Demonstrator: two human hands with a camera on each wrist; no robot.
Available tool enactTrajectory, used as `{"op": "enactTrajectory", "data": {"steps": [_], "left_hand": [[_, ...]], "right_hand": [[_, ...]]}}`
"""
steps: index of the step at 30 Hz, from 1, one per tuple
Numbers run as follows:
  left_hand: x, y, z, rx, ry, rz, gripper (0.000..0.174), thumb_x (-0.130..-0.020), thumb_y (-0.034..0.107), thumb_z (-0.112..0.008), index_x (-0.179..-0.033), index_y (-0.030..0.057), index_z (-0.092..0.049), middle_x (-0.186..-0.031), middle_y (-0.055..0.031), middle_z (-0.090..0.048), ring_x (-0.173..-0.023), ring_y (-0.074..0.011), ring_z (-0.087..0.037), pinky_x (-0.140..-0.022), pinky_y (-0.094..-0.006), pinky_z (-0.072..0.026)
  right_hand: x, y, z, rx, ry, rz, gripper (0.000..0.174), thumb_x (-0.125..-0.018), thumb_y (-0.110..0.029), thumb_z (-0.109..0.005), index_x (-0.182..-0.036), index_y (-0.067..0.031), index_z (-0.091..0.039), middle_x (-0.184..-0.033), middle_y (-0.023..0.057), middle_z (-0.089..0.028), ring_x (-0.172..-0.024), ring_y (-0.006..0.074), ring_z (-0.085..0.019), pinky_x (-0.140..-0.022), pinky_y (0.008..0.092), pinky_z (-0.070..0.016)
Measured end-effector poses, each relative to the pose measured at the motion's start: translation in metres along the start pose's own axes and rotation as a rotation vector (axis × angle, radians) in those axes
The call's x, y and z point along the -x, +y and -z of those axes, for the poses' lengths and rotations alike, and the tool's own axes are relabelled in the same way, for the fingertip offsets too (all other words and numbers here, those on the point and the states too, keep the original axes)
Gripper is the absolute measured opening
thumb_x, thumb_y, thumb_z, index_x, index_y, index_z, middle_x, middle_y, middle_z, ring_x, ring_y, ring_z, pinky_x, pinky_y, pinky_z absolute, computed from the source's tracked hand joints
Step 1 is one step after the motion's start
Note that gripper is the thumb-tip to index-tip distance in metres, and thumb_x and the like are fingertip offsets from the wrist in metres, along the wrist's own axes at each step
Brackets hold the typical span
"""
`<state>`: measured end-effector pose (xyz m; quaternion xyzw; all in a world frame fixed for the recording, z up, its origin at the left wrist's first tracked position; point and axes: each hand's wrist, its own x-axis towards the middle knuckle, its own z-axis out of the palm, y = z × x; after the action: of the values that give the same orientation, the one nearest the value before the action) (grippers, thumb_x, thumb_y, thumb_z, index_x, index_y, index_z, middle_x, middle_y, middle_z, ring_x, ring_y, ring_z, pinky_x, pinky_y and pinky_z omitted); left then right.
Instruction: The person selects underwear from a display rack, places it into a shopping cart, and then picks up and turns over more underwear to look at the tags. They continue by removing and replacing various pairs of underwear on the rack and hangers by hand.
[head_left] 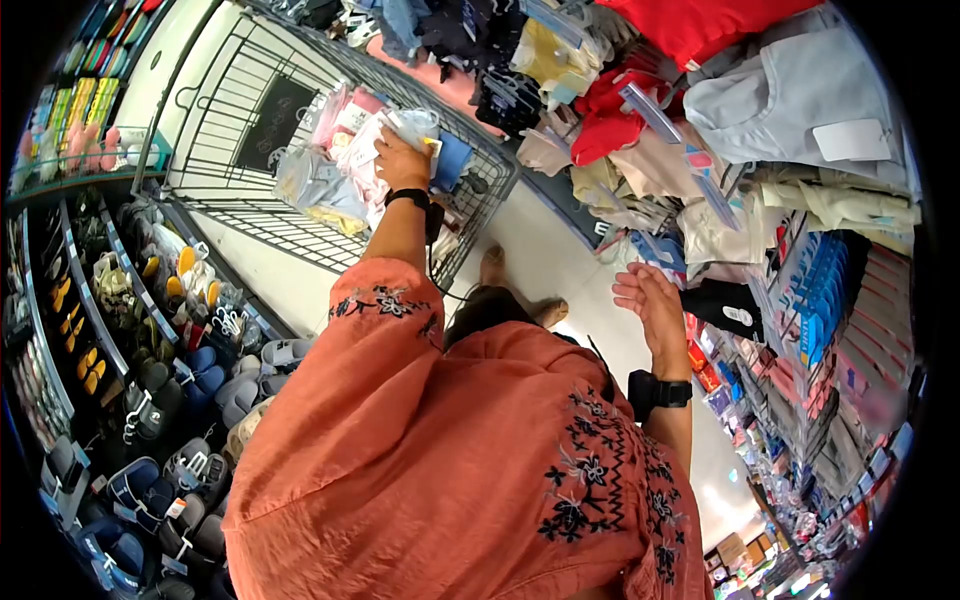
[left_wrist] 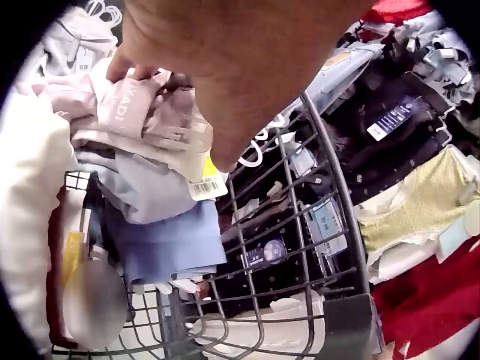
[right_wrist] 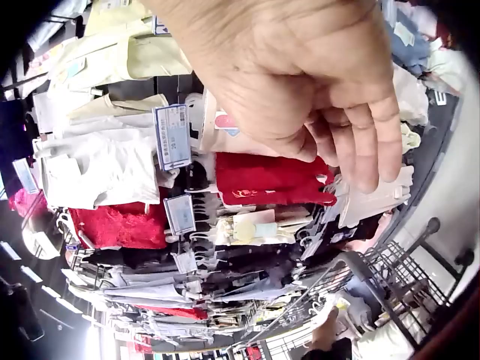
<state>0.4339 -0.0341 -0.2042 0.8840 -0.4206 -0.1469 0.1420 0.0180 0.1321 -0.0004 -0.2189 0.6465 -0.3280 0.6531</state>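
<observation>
Over the shopping cart (head_left: 225, 195), my left hand (head_left: 402, 160) grips pale pink and white folded clothes (left_wrist: 135, 112), its fingers over the top. A yellow-edged price tag (left_wrist: 208, 184) hangs beside the thumb. Blue folded cloth (left_wrist: 169, 244) lies just below them, along with other packaged garments (head_left: 312, 180) in the cart. My right hand (head_left: 652, 305) is held in the air with loosely bent fingers and nothing in it. It is nearest the hanging garments of the right-hand rack, where a red garment (right_wrist: 266, 178) shows behind it.
On the left stand shelves with rows of slippers (head_left: 150, 400). Racks of hanging clothes with price labels (right_wrist: 172, 135) line the right side, a light grey garment (head_left: 790, 95) high among them. A strip of pale floor (head_left: 540, 235) runs between the cart and the racks.
</observation>
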Motion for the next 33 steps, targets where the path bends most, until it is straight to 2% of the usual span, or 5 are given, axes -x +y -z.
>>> {"op": "enactTrajectory", "data": {"steps": [9,13,15,23,33], "left_hand": [[-0.009,-0.06,0.005,0.359,0.035,-0.175,0.059,-0.086,0.013,-0.059,-0.14,0.0037,-0.039,-0.133,-0.0265,-0.046,-0.122,-0.0445,-0.043,-0.104,-0.0451,-0.0376],[-0.011,-0.095,0.04,0.633,0.093,-0.101,0.033,-0.088,0.007,-0.047,-0.116,-0.0023,-0.06,-0.101,-0.025,-0.065,-0.097,-0.043,-0.059,-0.086,-0.0476,-0.0451],[-0.008,-0.105,0.055,0.611,0.429,-0.246,0.025,-0.088,0.008,-0.047,-0.101,-0.0054,-0.064,-0.081,-0.0235,-0.065,-0.075,-0.0413,-0.062,-0.071,-0.0456,-0.0478],[0.039,-0.107,0.184,0.955,0.392,-0.12,0.024,-0.093,0.011,-0.051,-0.096,-0.0088,-0.063,-0.074,-0.0126,-0.064,-0.064,-0.0185,-0.06,-0.057,-0.0346,-0.0477],[0.138,0.005,0.342,0.963,-0.221,-0.235,0.028,-0.092,0.024,-0.064,-0.111,0.0028,-0.062,-0.089,-0.0019,-0.064,-0.076,-0.0101,-0.058,-0.063,-0.0242,-0.0466]], "right_hand": [[-0.004,0.006,0.001,-0.015,-0.028,0.014,0.028,-0.1,-0.023,-0.05,-0.116,-0.0009,-0.058,-0.103,0.0139,-0.067,-0.089,0.0214,-0.067,-0.077,0.0324,-0.0554],[-0.01,-0.003,-0.008,0.023,-0.096,0.033,0.028,-0.1,-0.024,-0.049,-0.115,-0.0009,-0.058,-0.103,0.0139,-0.067,-0.089,0.0216,-0.067,-0.078,0.033,-0.0553],[-0.013,-0.004,-0.011,0.039,-0.139,0.045,0.028,-0.1,-0.023,-0.049,-0.115,-0.0008,-0.058,-0.103,0.0138,-0.067,-0.089,0.0216,-0.067,-0.079,0.0331,-0.0551],[-0.013,-0.011,-0.016,0.076,-0.3,0.082,0.029,-0.101,-0.023,-0.049,-0.118,-0.0005,-0.056,-0.104,0.0134,-0.066,-0.091,0.0213,-0.066,-0.079,0.0326,-0.0546],[0.018,-0.052,-0.037,0.231,-0.452,0.386,0.031,-0.098,-0.022,-0.053,-0.119,0.0001,-0.055,-0.111,0.014,-0.064,-0.094,0.0173,-0.065,-0.079,0.0285,-0.0518]]}}
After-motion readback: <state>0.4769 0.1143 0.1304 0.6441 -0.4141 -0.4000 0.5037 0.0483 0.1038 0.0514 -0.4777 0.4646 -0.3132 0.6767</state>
